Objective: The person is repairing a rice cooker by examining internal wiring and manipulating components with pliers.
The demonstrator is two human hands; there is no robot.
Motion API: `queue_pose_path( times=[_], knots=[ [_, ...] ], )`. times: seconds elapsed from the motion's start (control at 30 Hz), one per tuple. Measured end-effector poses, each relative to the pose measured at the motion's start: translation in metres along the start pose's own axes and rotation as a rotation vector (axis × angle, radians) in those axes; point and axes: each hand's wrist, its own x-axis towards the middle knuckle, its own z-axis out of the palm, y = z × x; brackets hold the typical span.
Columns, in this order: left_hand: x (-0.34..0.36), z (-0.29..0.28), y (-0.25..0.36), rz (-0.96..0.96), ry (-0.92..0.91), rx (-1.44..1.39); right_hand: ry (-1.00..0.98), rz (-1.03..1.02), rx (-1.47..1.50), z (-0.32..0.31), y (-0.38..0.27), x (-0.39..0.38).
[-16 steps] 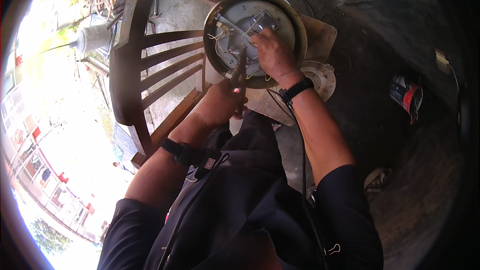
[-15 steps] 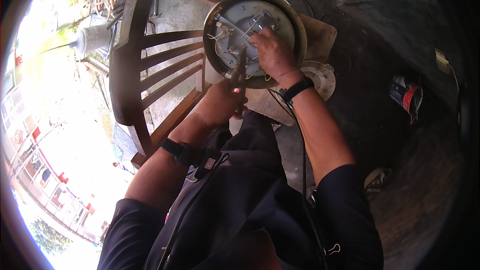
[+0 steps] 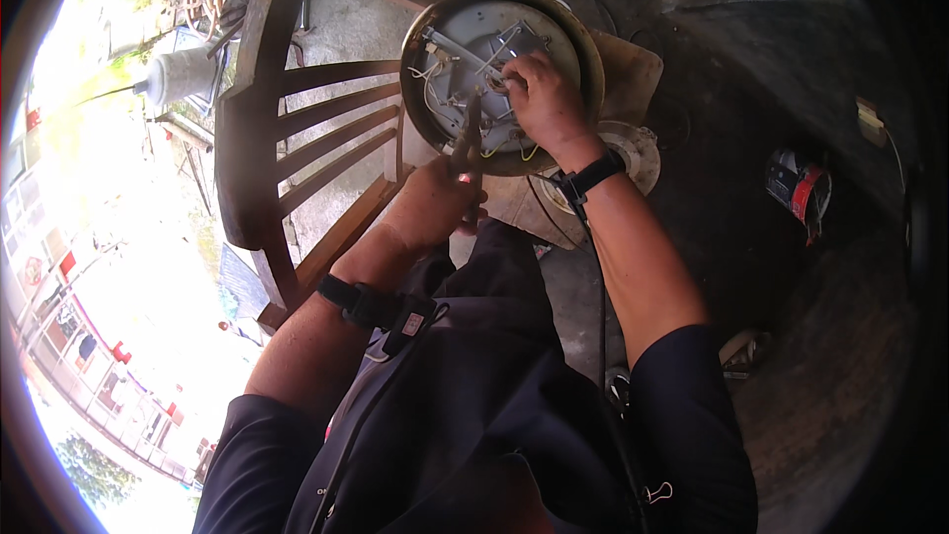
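A round metal appliance body [image 3: 418, 119] with a dull rim sits at the top centre, its grey inner plate [image 3: 479, 25] carrying brackets, terminals, white wires [image 3: 435, 89] and yellow wires [image 3: 529, 150]. My left hand [image 3: 430, 208] is closed round the handles of a dark pliers-like tool [image 3: 467, 146], whose tip reaches into the plate's middle. My right hand [image 3: 549, 109] has its fingers bunched at the centre fittings beside the tool's tip; what they pinch is too small and hidden to name.
A slatted wooden chair [image 3: 247, 158] stands left of the appliance. A flat board [image 3: 625, 74] and round metal piece [image 3: 638, 173] lie beneath it. A torn black-and-red bag [image 3: 796, 188] is at right beside a dark wall. A white cylinder [image 3: 178, 77] and clutter lie at upper left.
My right hand has shifted very slightly right at the centre of the plate. My left hand and the tool are in nearly the same place.
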Motion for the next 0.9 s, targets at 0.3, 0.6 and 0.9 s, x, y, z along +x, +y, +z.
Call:
queue_pose_path(
  times=[0.3,0.6,0.9],
  knots=[
    [-0.001,-0.001,0.002,0.017,-0.019,-0.037,-0.028,0.103,-0.027,-0.003,-0.003,-0.002],
    [-0.006,0.005,0.011,-0.026,-0.134,-0.211,-0.061,0.126,0.029,-0.002,-0.001,-0.001],
    [0.003,0.010,0.024,0.002,-0.108,-0.186,-0.054,0.112,0.054,0.000,0.003,-0.001]
  ],
)
